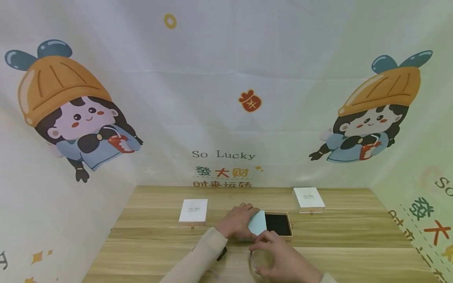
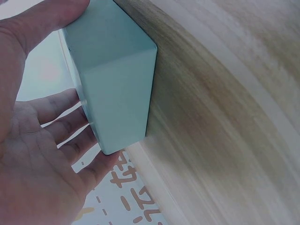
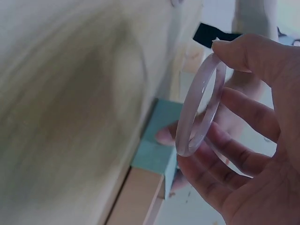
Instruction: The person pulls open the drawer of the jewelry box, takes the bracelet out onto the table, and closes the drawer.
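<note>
A light blue drawer box (image 1: 258,223) lies on the table, its drawer (image 1: 291,224) slid out to the right with a black insert (image 1: 277,225) inside. My left hand (image 1: 238,221) grips the blue cover across its width, the thumb on the near side and the fingers on the far side. In the left wrist view the cover (image 2: 117,103) sits between thumb and fingers. Just in front of the box, my right hand (image 1: 281,257) pinches a pale, glossy pinkish bangle (image 3: 191,105) between thumb and fingers, held on edge above the table.
White boxes stand at the back left (image 1: 193,212) and back right (image 1: 308,199) of the wooden table (image 1: 339,232). A pale curved strip (image 1: 215,275) shows at the near edge. Behind the table hangs a printed white cloth (image 1: 293,118).
</note>
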A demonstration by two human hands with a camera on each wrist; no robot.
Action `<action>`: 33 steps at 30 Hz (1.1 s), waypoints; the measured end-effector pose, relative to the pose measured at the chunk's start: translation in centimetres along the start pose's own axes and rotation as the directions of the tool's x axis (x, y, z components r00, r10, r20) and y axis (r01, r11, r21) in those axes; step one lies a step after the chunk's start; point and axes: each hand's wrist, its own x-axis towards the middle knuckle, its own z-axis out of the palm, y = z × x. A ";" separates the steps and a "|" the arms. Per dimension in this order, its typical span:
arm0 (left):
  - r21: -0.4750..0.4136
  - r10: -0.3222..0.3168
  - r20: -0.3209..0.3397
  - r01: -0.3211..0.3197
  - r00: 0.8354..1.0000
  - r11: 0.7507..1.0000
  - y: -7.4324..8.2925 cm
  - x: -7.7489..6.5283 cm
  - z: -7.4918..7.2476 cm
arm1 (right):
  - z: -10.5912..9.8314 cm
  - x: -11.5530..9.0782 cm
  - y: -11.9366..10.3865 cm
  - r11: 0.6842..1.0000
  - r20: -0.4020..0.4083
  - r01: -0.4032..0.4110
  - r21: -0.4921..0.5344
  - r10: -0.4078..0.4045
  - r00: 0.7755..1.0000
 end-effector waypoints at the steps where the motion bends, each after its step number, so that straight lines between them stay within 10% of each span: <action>1: 0.000 -0.001 0.002 0.001 1.000 1.000 0.0 0.0 0.0 | 0.1 -0.1 0.0 1.000 0.023 0.001 0.016 -0.001 1.000; 14: -0.014 -0.015 0.019 0.016 1.000 1.000 -0.1 0.2 0.0 | 2.8 -0.1 1.1 0.963 0.116 0.270 -0.027 -0.265 0.957; 33: -0.016 -0.025 0.032 0.026 0.999 1.000 0.0 0.2 0.0 | 4.6 -0.2 1.8 0.931 0.148 0.359 -0.068 -0.346 0.926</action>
